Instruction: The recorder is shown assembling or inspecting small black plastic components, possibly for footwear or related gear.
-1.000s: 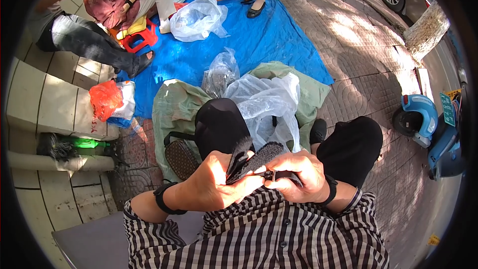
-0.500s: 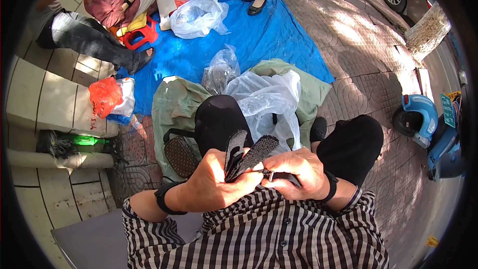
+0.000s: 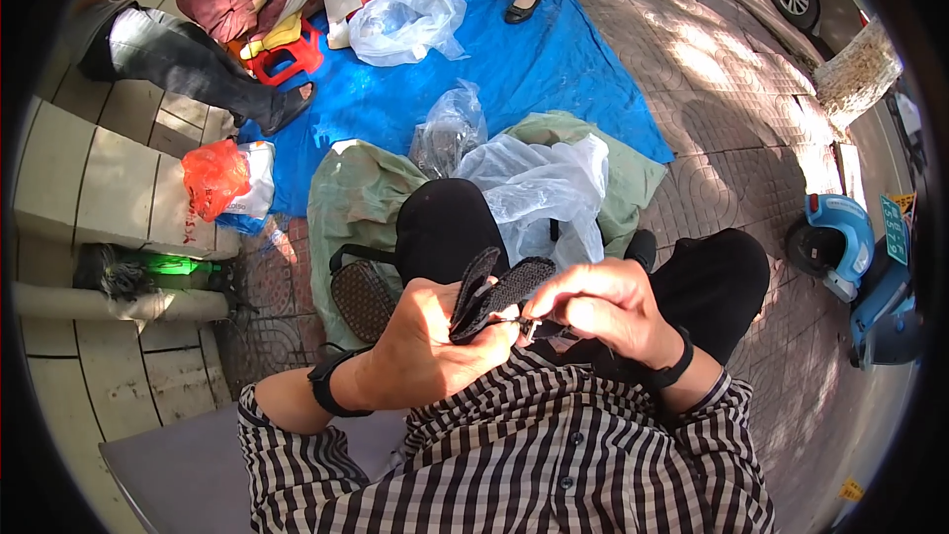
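My left hand (image 3: 445,341) is closed around a black piece of textured woven straps (image 3: 509,289), whose rounded ends stick up above my fingers. A small, light metal buckle (image 3: 530,328) shows between my two hands. At its right, my right hand (image 3: 613,309) bends thumb and fingers in around the buckle and a thin black strap there; the exact grip is partly hidden. Both hands are above my lap, in front of my black-trousered knee (image 3: 450,222).
A white plastic bag (image 3: 544,183) and green cloth (image 3: 351,188) lie beyond my knees. Further off, a blue tarp (image 3: 554,69) carries more bags. Two seated people (image 3: 222,0) are at the far left. A blue scooter (image 3: 840,237) stands right, near a tree trunk (image 3: 858,74).
My right hand's fingers have lifted and curled over the buckle, with less of the strap's right end showing. My left hand keeps its hold. The whole view has shifted slightly.
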`<state>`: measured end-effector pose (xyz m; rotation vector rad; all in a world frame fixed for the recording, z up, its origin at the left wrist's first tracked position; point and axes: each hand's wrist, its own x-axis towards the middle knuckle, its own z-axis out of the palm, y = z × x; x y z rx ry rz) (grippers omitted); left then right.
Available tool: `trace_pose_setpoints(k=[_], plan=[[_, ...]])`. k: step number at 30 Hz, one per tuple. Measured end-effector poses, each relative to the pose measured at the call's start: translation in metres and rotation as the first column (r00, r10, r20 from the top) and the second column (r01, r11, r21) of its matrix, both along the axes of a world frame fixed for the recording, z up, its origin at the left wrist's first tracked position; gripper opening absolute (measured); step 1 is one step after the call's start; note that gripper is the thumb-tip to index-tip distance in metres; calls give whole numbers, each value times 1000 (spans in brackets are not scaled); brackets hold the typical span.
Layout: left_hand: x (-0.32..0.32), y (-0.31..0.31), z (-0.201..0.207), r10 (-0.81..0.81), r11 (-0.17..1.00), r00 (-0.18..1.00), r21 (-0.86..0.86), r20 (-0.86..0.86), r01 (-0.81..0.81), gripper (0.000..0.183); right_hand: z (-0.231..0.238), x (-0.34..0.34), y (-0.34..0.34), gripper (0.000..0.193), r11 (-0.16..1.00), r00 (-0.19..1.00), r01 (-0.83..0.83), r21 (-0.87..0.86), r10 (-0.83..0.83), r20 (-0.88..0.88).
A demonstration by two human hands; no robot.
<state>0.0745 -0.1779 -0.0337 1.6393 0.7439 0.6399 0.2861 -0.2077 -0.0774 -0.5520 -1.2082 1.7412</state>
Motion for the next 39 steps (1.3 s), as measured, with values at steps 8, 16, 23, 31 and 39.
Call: trace_pose_setpoints(k=[8, 16, 23, 31, 39], plan=[[5, 5, -14, 65, 991, 995, 124, -78, -55, 10, -4, -7, 11, 13, 982, 999, -39, -182, 39, -1], [11, 13, -26, 38, 999, 988, -22, -149, -42, 4, -9, -10, 13, 7, 990, 986, 75, -121, -56, 157], [5, 29, -15, -268, 858, 945, -492, -190, 145, 16, -39, -7, 11, 5, 989, 982, 48, -141, -22, 186], [11, 43, -4, -338, 863, 899, -473, -278, 178, 20, -30, -6, 20, 8, 991, 975, 96, -95, -75, 209], [19, 39, -35, 16, 947, 983, -312, -185, -74, 16, -28, -12, 24, 15, 578, 560, 354, 736, -761, 328]])
